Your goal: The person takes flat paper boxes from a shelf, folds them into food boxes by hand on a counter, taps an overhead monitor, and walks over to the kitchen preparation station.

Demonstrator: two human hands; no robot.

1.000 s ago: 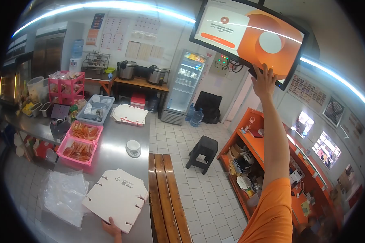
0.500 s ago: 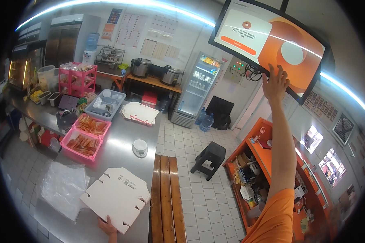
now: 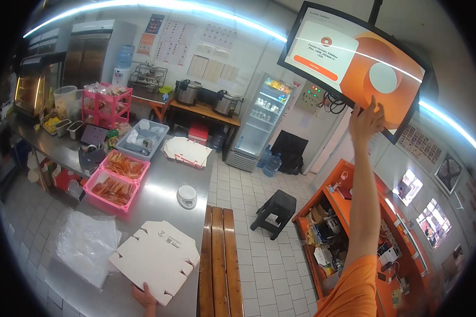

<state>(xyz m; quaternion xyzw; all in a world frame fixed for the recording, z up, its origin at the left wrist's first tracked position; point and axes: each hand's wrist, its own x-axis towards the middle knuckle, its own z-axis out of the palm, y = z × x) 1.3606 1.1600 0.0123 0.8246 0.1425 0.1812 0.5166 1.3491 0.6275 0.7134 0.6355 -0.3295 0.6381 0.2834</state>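
My right hand [image 3: 366,124] is raised at the lower edge of a wall-hung monitor [image 3: 383,79] that shows an orange picture and a system update box. Its fingers are apart and partly bent, with nothing held; whether they touch the screen I cannot tell. Low down, my left hand [image 3: 146,297] grips the near edge of a flat white cardboard box [image 3: 158,259], thumb on top and the other fingers hidden beneath. The box has notched edges and small print. Beside it lies a stack of clear plastic bags [image 3: 84,243] on the steel table [image 3: 166,185].
A small white scale [image 3: 186,196], pink trays of packets [image 3: 111,193] and more flat boxes [image 3: 188,150] are on the table. A wooden bench [image 3: 217,259] runs alongside it. A black stool [image 3: 275,208] and an orange shelf unit [image 3: 344,216] stand to the right.
My right hand has shifted slightly right and down along the monitor, its fingers more bent. The view has tilted a little; my left hand stays on the box.
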